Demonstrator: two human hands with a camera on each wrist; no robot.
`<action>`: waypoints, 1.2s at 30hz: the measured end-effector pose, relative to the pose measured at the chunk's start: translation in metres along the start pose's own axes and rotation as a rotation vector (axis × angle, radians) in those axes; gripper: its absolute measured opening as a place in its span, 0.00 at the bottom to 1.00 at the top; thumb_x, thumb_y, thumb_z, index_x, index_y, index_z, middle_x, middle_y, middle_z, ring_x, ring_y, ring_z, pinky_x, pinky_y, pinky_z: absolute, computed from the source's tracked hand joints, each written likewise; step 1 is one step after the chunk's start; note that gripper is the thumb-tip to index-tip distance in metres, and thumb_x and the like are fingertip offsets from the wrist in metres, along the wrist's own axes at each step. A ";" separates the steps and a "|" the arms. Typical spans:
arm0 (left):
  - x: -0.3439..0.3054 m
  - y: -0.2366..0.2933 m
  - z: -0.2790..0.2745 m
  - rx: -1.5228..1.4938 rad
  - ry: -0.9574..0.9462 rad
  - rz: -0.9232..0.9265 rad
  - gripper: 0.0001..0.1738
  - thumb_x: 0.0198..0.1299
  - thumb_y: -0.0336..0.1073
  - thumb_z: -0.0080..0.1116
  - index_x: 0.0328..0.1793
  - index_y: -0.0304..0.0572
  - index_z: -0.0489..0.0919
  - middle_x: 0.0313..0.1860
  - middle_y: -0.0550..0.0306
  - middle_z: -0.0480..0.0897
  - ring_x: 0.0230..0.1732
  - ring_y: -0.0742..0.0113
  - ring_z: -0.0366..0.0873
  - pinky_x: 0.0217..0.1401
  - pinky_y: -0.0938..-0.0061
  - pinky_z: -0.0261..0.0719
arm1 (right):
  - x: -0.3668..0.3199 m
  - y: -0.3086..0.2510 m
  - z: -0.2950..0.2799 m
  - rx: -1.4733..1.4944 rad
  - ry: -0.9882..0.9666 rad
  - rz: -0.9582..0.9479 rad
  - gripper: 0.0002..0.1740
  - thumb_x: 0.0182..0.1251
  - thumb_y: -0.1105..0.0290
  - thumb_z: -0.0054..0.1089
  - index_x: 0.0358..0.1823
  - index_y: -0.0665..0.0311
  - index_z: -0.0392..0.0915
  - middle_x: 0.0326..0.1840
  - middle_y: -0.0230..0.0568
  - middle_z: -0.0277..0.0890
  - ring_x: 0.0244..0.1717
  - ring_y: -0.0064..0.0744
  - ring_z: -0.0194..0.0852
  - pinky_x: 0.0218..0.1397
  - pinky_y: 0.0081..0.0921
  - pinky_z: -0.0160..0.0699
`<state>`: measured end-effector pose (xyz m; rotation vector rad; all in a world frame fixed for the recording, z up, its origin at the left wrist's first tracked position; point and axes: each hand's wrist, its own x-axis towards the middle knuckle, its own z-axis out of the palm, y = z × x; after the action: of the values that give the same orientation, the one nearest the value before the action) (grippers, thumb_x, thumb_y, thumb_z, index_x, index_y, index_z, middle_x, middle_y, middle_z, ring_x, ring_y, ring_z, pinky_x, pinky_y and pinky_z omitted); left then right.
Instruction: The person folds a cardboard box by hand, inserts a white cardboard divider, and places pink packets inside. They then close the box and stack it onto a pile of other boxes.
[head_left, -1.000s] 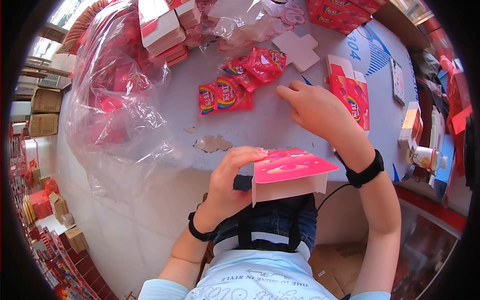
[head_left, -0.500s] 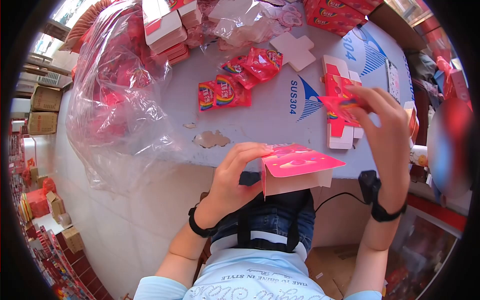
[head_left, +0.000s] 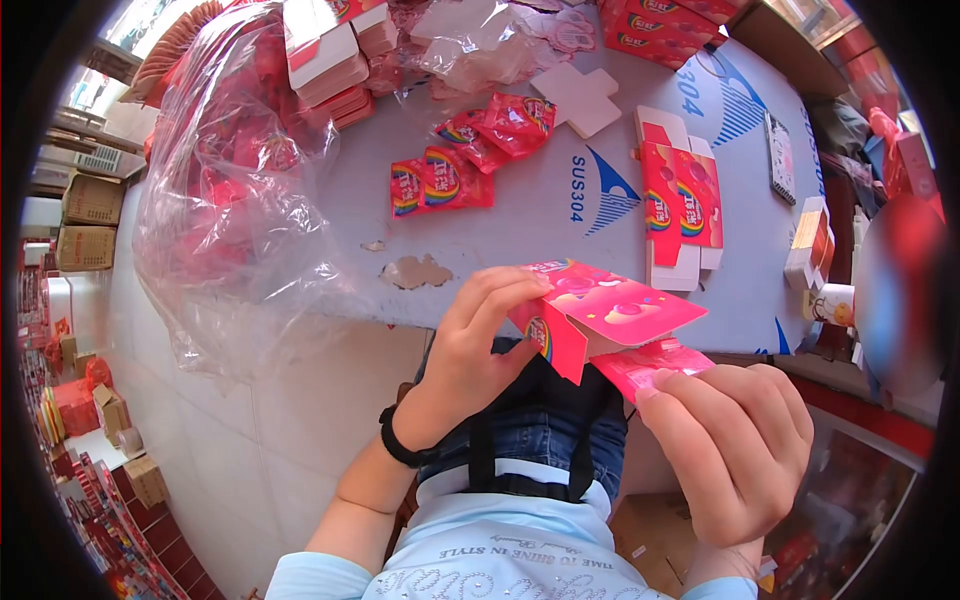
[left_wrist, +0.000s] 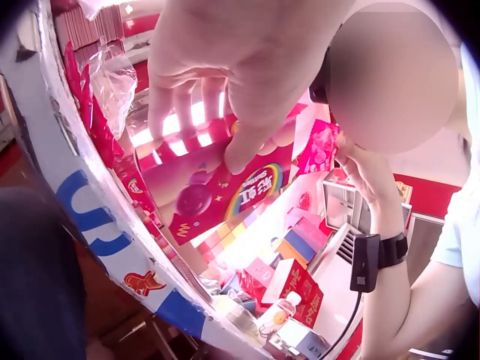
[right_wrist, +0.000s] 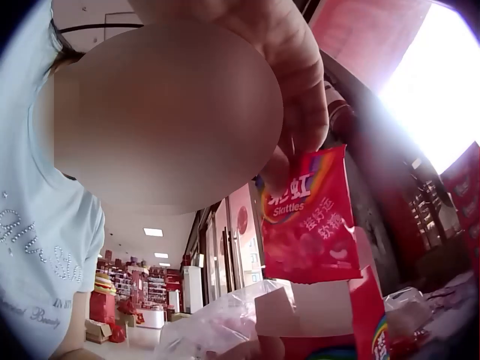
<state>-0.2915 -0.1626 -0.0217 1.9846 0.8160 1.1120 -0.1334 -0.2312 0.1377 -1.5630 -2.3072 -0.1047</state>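
In the head view my left hand (head_left: 478, 350) grips a pink-red carton (head_left: 625, 303) by its left end, at the table's front edge. The carton's right end is open, with a flap standing out. My right hand (head_left: 735, 440) pinches a small red candy packet (head_left: 650, 366) at that open end. In the right wrist view the packet (right_wrist: 311, 217) hangs from the fingers, just above the carton's opening (right_wrist: 307, 311). The left wrist view shows the left thumb on the printed face of the carton (left_wrist: 225, 180).
Several red packets (head_left: 440, 180) lie mid-table. A flattened red carton (head_left: 680, 200) and a notebook (head_left: 781, 160) lie at right, a white cross-shaped card (head_left: 580, 98) behind. Clear plastic bag (head_left: 235, 220) covers the left side; stacked cartons (head_left: 325, 60) stand at the back.
My right hand has brought a packet from above the flattened carton down to the held carton's open end. The left hand has tilted the carton, so its side flap shows.
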 end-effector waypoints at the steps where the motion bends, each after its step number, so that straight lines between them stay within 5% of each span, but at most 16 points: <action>1: -0.001 0.000 0.000 -0.005 0.014 -0.016 0.32 0.32 0.20 0.68 0.50 0.40 0.72 0.48 0.51 0.76 0.51 0.52 0.73 0.52 0.66 0.73 | 0.000 -0.001 -0.001 0.010 0.030 0.011 0.15 0.35 0.74 0.61 0.31 0.66 0.78 0.30 0.41 0.78 0.27 0.36 0.73 0.25 0.27 0.69; 14: -0.001 0.004 0.005 -0.011 0.058 -0.019 0.32 0.32 0.22 0.70 0.50 0.40 0.74 0.47 0.51 0.76 0.50 0.54 0.74 0.50 0.67 0.74 | -0.009 0.002 0.010 -0.013 0.225 0.117 0.15 0.35 0.75 0.61 0.31 0.66 0.78 0.28 0.40 0.78 0.27 0.37 0.74 0.27 0.27 0.73; 16: -0.002 0.005 0.007 -0.018 0.060 -0.017 0.31 0.32 0.22 0.70 0.49 0.40 0.74 0.47 0.52 0.76 0.50 0.54 0.74 0.50 0.68 0.74 | -0.008 0.009 0.015 0.026 0.127 -0.046 0.08 0.43 0.77 0.60 0.28 0.69 0.77 0.26 0.38 0.73 0.29 0.33 0.74 0.30 0.23 0.74; 29: -0.002 0.001 0.013 -0.068 0.105 0.056 0.29 0.34 0.23 0.71 0.47 0.40 0.74 0.47 0.53 0.76 0.51 0.55 0.75 0.52 0.67 0.75 | -0.009 0.010 0.048 -0.024 -0.073 -0.136 0.12 0.41 0.75 0.58 0.32 0.68 0.78 0.26 0.36 0.73 0.28 0.29 0.73 0.35 0.20 0.75; 36: 0.002 0.001 0.011 -0.082 0.090 -0.016 0.30 0.33 0.23 0.71 0.47 0.39 0.74 0.47 0.53 0.76 0.50 0.55 0.75 0.51 0.68 0.75 | -0.011 0.014 0.036 0.018 -0.033 -0.065 0.14 0.41 0.77 0.56 0.33 0.73 0.78 0.35 0.47 0.76 0.36 0.38 0.78 0.42 0.24 0.78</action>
<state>-0.2810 -0.1648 -0.0237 1.8694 0.8182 1.2138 -0.1263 -0.2265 0.0986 -1.4920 -2.3783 -0.0742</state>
